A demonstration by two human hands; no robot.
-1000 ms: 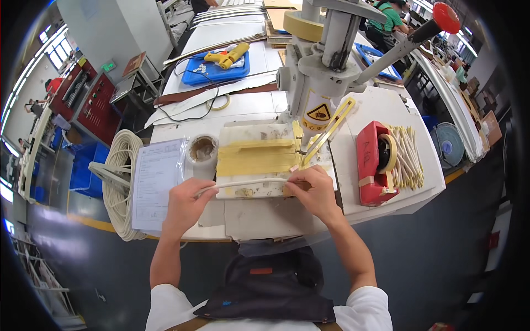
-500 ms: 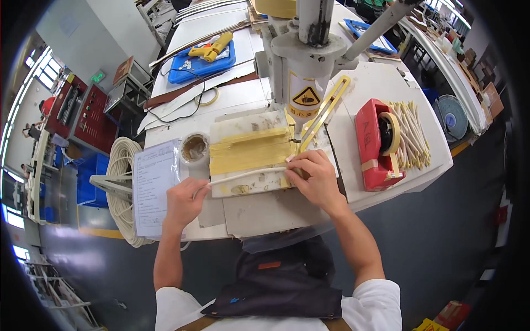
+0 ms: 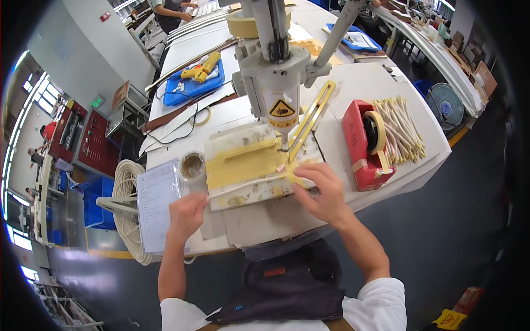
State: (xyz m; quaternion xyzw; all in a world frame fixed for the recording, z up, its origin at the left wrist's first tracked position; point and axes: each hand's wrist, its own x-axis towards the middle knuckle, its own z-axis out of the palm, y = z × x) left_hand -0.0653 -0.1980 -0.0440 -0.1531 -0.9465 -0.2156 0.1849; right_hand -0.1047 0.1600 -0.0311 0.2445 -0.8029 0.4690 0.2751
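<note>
A white cord (image 3: 248, 184) lies stretched along the near edge of a tape-covered block (image 3: 243, 161). My left hand (image 3: 186, 214) pinches its left end at the block's near left corner. My right hand (image 3: 323, 193) is beside the right end, thumb and forefinger apart, with nothing seen between them. Just past that end, the thin tip of an upright press (image 3: 284, 140) points down at the block's right side. A small pinkish piece (image 3: 281, 167) sits on the yellow tape near the fingertips.
Right of the block stand a red tape dispenser (image 3: 361, 149) and a bundle of yellow-tipped cords (image 3: 398, 129). A tape roll (image 3: 192, 166), a paper sheet (image 3: 157, 204) and a large cord coil (image 3: 128, 209) are leftward. Behind lies a blue tray (image 3: 194, 88) with a yellow glue gun (image 3: 205, 69).
My right hand has moved right, its fingers parting from the cord's end. My left hand still pinches the other end. The whole view has shifted slightly.
</note>
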